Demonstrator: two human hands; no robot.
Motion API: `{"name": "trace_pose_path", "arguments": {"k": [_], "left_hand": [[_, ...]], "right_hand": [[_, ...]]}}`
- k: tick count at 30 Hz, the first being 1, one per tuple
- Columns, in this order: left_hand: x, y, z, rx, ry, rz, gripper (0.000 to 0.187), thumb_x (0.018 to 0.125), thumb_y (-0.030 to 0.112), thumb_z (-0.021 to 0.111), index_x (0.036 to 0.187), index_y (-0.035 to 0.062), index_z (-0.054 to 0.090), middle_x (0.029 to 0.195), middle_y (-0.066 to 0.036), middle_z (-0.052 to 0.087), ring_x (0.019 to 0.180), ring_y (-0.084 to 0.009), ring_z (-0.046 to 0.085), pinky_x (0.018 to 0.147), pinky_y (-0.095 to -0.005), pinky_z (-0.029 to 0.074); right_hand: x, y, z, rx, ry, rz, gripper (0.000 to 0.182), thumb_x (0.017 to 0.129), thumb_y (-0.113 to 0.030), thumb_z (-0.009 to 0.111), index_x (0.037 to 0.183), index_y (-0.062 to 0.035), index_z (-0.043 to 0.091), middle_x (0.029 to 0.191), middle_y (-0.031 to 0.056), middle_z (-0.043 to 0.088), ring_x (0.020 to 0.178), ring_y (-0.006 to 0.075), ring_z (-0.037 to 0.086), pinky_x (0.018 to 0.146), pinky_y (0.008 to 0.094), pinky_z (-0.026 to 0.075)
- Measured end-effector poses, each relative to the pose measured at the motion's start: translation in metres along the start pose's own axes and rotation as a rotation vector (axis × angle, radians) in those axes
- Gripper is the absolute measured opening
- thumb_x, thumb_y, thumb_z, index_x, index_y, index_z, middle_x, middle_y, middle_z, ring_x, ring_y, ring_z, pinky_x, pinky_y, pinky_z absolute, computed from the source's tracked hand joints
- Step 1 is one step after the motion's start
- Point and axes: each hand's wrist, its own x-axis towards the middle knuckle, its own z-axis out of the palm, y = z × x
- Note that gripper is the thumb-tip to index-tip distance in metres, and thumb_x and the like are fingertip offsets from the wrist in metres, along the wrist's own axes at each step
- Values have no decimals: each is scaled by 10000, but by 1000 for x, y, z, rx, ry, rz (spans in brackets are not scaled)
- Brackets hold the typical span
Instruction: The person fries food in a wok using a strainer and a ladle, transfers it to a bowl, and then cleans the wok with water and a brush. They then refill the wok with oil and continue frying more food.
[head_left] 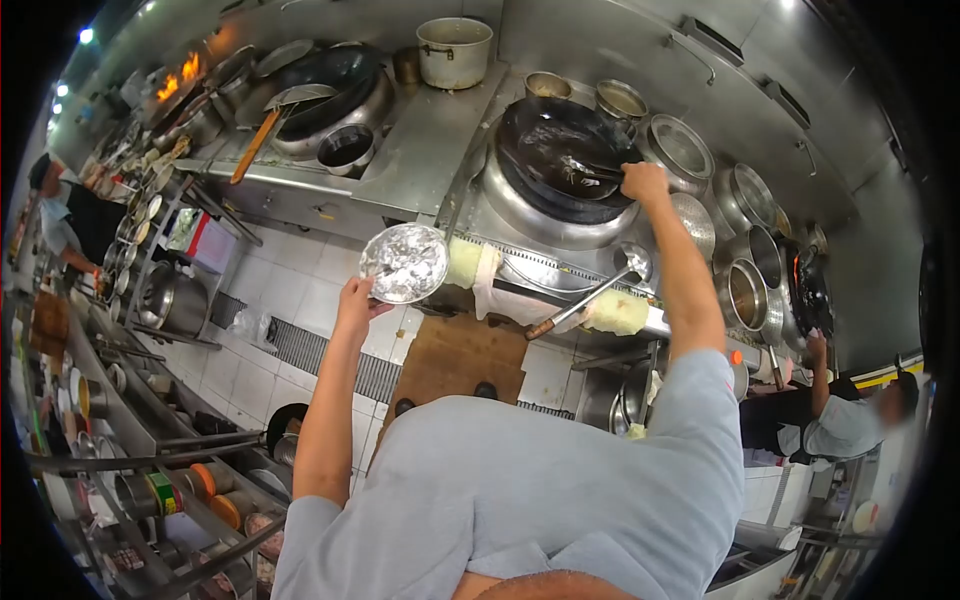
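Note:
My left hand point(358, 305) grips the near rim of a round metal bowl point(404, 262) coated inside with white material, held over the floor at the stove's front edge. My right hand point(645, 182) is closed at the right side of a large black wok point(535, 140) on the burner, round a dark utensil whose end lies in the wok. A few small pale pieces show near the utensil's end. Below the wok, a metal ladle point(590, 300) with a wooden handle rests across the stove's front edge, beside a yellowish cloth point(615, 312).
Right of the wok stand metal strainers point(681, 147) and pots point(745, 290). A second wok point(320, 85), a dark pot point(346, 150) and a tall pot point(455, 52) stand left. Flames rise at far left. One co-worker point(75, 215) is left, another point(845, 425) right.

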Motion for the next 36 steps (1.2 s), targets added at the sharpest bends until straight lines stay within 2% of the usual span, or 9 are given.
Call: {"name": "trace_pose_path", "arguments": {"k": [2,5,8,14,17,20,27,34,36], "left_hand": [[-19,2,-5,-11,59,2,178,954,193,492,962,15,487,1014,-157,602,860,-257,653,695,-384,597],[-20,8,-29,-30,64,43,186,957,185,482,1007,6,498,1016,-153,603,878,-245,648,698,-389,597],[-27,13,-61,-53,73,88,209,963,172,467,1061,-10,505,1014,-144,602,899,-230,643,699,-390,597],[-1,44,-70,-123,116,131,220,946,141,516,772,68,403,918,-106,552,904,-254,624,713,-400,608],[15,44,-71,-163,80,255,215,928,134,551,782,53,416,1037,-130,522,921,-243,612,715,-402,609],[21,53,-57,-117,157,457,236,907,128,586,768,38,417,1178,-148,462,933,-238,594,729,-389,606],[19,70,-41,379,248,814,285,899,135,595,728,-4,414,1312,-181,382,1071,-246,531,646,-313,613],[15,67,-18,-153,85,468,237,905,103,566,786,8,384,1174,-114,373,997,-231,534,728,-360,617],[25,58,-13,-198,49,408,212,923,116,550,792,36,405,1051,-124,481,887,-202,564,748,-382,602]], "right_hand": [[25,-9,33,106,21,91,455,822,-351,566,1225,-139,565,1048,192,659,992,362,629,857,457,495],[-2,-30,-23,265,243,233,432,860,-365,507,1188,-88,556,1045,221,651,987,382,631,863,469,487],[-29,-41,-84,401,456,-84,545,852,-450,572,1249,-82,509,1084,241,631,1005,407,605,852,489,469],[-126,-155,-178,445,308,-554,492,875,-408,570,1264,-108,532,1172,166,618,1071,356,584,890,426,463],[-157,-212,-186,361,249,-651,463,868,-385,575,1253,-130,542,1115,163,633,1015,355,602,861,425,476],[-182,-252,-201,175,279,-626,488,827,-384,624,1257,-170,537,982,150,621,858,336,644,751,430,509],[-195,-294,-200,182,321,-622,494,829,-374,636,1262,-166,524,918,153,603,754,331,649,662,424,522],[-180,-282,-167,159,363,-518,473,852,-385,610,1251,-149,515,912,164,605,763,340,656,655,426,531],[-184,-278,-165,157,339,-510,466,851,-386,611,1242,-148,521,910,162,606,754,337,658,651,428,532]]}}
